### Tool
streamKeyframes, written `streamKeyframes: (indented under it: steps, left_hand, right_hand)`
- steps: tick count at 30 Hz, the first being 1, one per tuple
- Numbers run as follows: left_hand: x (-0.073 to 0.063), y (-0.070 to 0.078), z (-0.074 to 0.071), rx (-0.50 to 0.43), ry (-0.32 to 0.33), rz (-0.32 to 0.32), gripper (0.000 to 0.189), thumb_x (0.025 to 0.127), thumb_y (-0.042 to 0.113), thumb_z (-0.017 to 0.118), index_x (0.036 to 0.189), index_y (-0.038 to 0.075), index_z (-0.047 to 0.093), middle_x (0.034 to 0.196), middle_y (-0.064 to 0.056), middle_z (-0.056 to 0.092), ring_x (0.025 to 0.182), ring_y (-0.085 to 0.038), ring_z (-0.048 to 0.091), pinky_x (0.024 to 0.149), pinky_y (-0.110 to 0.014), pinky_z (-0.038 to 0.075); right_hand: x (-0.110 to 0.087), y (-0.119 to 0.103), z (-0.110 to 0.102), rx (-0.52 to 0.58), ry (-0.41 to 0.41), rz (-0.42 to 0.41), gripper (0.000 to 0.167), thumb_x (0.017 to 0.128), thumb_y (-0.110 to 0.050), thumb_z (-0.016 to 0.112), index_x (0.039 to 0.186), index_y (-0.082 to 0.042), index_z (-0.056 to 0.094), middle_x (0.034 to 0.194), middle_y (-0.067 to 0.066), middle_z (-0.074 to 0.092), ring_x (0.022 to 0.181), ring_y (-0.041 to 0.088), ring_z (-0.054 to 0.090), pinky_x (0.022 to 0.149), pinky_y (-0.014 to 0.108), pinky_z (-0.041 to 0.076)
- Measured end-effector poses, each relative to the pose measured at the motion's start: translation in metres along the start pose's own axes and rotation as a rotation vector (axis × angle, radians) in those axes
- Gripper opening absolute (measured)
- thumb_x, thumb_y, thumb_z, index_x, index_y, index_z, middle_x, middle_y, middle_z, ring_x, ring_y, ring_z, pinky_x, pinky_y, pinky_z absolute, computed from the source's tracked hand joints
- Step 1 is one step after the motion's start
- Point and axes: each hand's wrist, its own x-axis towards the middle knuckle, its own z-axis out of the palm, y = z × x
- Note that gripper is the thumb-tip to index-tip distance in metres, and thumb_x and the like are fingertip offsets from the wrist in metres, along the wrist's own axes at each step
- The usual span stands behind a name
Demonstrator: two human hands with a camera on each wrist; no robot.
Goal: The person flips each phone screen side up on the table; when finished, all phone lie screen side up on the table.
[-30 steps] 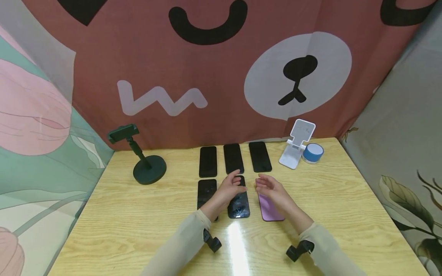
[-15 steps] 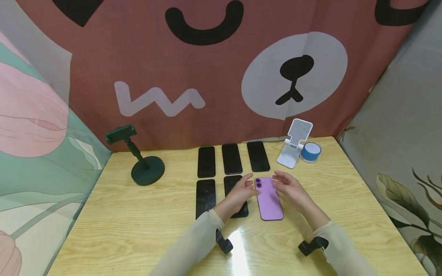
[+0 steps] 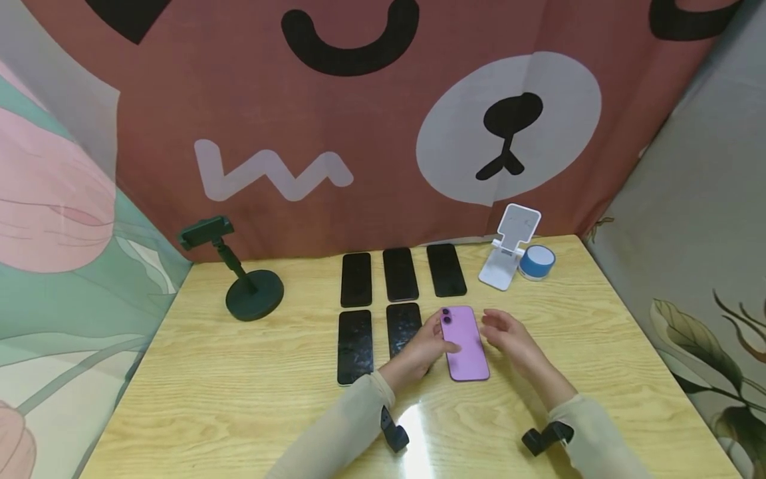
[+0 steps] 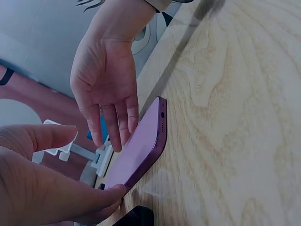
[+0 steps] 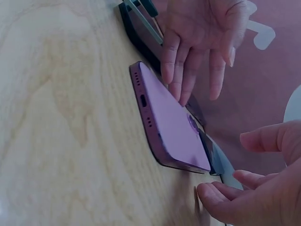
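A purple phone (image 3: 468,346) lies back side up on the table, its two-lens camera at the far left corner. My left hand (image 3: 421,347) is at its left edge. In the left wrist view that hand's fingertips (image 4: 115,192) touch the phone's side, while the thumb is raised above the back. On the other side, my right hand (image 3: 513,340) is held beside the phone with fingers relaxed. A small gap between its fingertips (image 5: 210,194) and the phone shows in the right wrist view. Under my left hand, a black phone (image 3: 403,324) is partly covered.
Another black phone (image 3: 355,346) lies at the left of the near row. Behind are three more, a left one (image 3: 356,279), a middle one (image 3: 400,274) and a right one (image 3: 446,270). A green stand (image 3: 254,295), white stand (image 3: 509,249) and blue-white tape roll (image 3: 537,261) stand farther out.
My left hand has moved right, from over the black phones to the purple phone's left edge. My right hand has moved off the purple phone to its right side.
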Motion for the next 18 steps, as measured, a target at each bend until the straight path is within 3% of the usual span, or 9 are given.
streamKeyframes:
  steps: [6, 11, 18]
  left_hand:
    - [-0.001, -0.002, 0.002, 0.033, -0.039, 0.037, 0.095, 0.07, -0.018, 0.062, 0.149, -0.002, 0.013, 0.146, -0.026, 0.032, 0.128, -0.037, 0.042, 0.106, -0.043, 0.033]
    - [-0.003, -0.005, 0.001, 0.042, -0.056, 0.04, 0.097, 0.07, -0.018, 0.063, 0.15, -0.002, 0.011, 0.149, -0.024, 0.029, 0.133, -0.037, 0.034, 0.108, -0.045, 0.029]
    - [-0.002, -0.007, -0.002, 0.05, -0.026, 0.007, 0.093, 0.071, -0.014, 0.066, 0.149, -0.001, 0.017, 0.148, -0.023, 0.031, 0.134, -0.038, 0.032, 0.109, -0.046, 0.028]
  right_hand:
    - [-0.001, 0.005, 0.005, -0.027, 0.0, -0.015, 0.053, 0.094, -0.003, 0.05, 0.138, 0.016, 0.028, 0.139, 0.036, 0.034, 0.127, 0.043, 0.037, 0.099, 0.034, 0.042]
    - [0.0, 0.008, 0.012, -0.048, 0.021, 0.004, 0.054, 0.092, -0.002, 0.053, 0.139, 0.013, 0.03, 0.139, 0.034, 0.037, 0.127, 0.043, 0.039, 0.103, 0.043, 0.037]
    - [-0.001, 0.006, 0.021, -0.041, 0.07, 0.046, 0.052, 0.093, -0.005, 0.053, 0.139, 0.01, 0.034, 0.138, 0.031, 0.039, 0.126, 0.039, 0.039, 0.105, 0.048, 0.033]
